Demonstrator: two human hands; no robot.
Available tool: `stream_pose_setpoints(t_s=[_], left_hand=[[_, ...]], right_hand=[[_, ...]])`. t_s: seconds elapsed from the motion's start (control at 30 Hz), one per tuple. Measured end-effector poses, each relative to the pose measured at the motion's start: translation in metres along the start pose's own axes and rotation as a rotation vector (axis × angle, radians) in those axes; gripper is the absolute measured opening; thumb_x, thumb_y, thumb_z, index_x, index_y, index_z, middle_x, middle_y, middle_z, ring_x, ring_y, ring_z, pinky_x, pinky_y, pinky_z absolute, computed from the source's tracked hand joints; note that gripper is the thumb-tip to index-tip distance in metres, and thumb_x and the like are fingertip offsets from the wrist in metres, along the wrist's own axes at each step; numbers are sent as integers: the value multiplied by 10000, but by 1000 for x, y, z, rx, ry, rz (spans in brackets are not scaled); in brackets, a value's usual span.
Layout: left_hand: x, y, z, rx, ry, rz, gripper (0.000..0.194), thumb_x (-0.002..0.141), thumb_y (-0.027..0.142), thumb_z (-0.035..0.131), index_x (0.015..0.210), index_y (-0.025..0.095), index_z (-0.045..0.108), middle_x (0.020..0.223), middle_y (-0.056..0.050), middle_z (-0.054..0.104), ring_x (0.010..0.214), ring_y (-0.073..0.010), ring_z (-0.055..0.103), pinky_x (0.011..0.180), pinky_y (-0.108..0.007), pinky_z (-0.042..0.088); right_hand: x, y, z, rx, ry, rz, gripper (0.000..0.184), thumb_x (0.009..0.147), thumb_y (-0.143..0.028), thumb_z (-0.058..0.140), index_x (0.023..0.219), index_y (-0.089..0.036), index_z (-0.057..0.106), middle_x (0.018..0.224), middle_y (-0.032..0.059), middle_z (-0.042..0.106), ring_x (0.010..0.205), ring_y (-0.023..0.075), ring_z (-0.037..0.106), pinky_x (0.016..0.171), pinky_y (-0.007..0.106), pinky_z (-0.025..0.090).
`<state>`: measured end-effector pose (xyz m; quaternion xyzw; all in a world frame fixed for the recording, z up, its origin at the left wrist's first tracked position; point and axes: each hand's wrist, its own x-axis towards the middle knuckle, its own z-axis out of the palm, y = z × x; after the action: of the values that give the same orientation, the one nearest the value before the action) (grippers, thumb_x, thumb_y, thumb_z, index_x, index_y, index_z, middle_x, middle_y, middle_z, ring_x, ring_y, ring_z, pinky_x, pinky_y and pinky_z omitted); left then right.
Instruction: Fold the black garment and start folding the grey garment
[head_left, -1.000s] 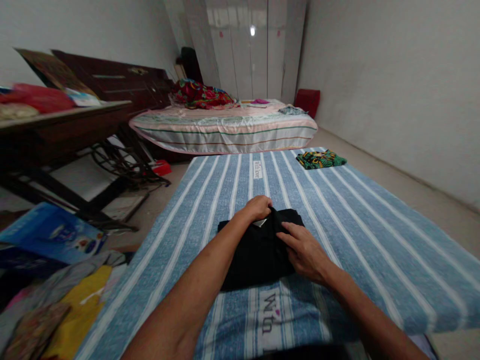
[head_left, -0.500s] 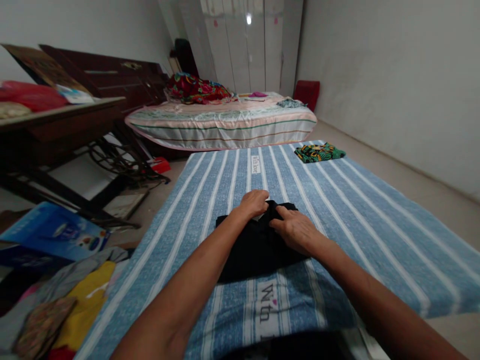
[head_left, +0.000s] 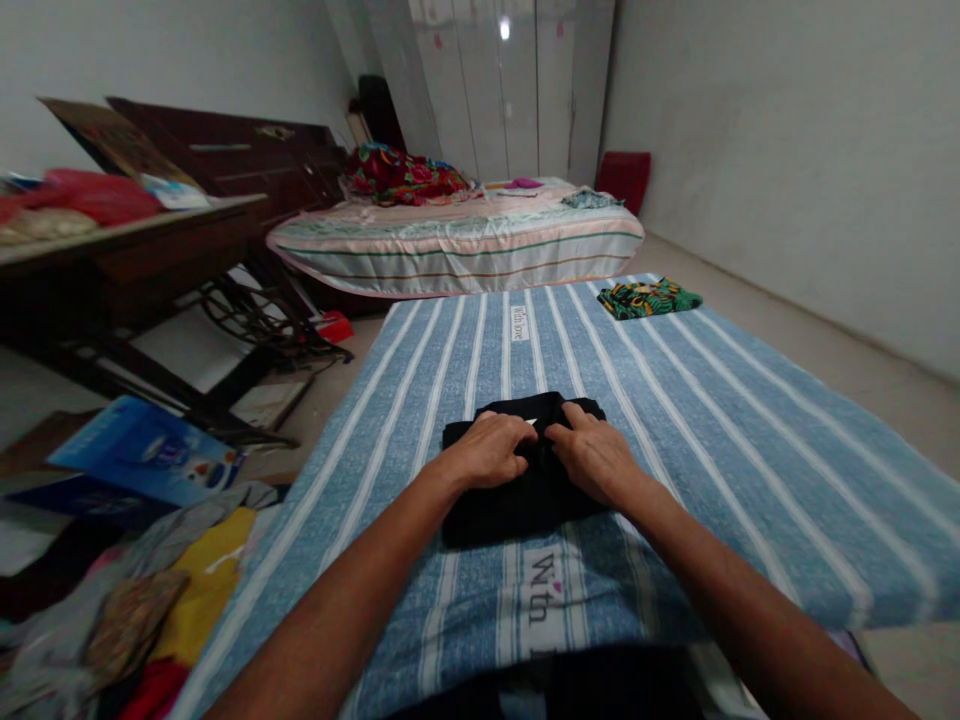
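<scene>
A black folded garment lies on the blue-and-white striped cloth in front of me. My left hand rests on its upper left part, fingers curled and gripping the fabric beside a small white patch, perhaps a label. Close by on the right, my right hand has its bent fingertips on the same garment, pinching the fabric near its middle. The fabric right under the fingertips is mostly hidden.
A green-and-yellow patterned folded cloth lies at the table's far right. Beyond stands a bed. On the left are a sewing-machine table, a blue box and a heap of clothes.
My left hand has drawn back toward me and lower on the black garment, uncovering its far edge. My right hand stays at nearly the same place on it. The view has shifted slightly.
</scene>
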<state>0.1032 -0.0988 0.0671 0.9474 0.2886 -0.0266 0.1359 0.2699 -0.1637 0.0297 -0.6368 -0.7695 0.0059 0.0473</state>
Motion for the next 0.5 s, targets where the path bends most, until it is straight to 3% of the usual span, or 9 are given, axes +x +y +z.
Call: stream_pose_setpoints(t_s=[0.3,0.5], left_hand=[[-13,-4,-7,-220,66,-23,136,685,106,553,763,168,646,766,14,633,745,-128,576,695,-202,411],[8,3,7,5,47,-123,109,729,173,528,758,192,631,774,-12,661,796,-185,606,753,-292,409]], right_hand=[[-1,-11,4,-22,28,57,260,930,-285,357,1026,-245,596,1073,97,497,861,212,524,696,315,384],[2,-13,7,-1,5,80,276,938,-293,340,1044,-246,590,1077,98,491,886,219,516,726,329,389]])
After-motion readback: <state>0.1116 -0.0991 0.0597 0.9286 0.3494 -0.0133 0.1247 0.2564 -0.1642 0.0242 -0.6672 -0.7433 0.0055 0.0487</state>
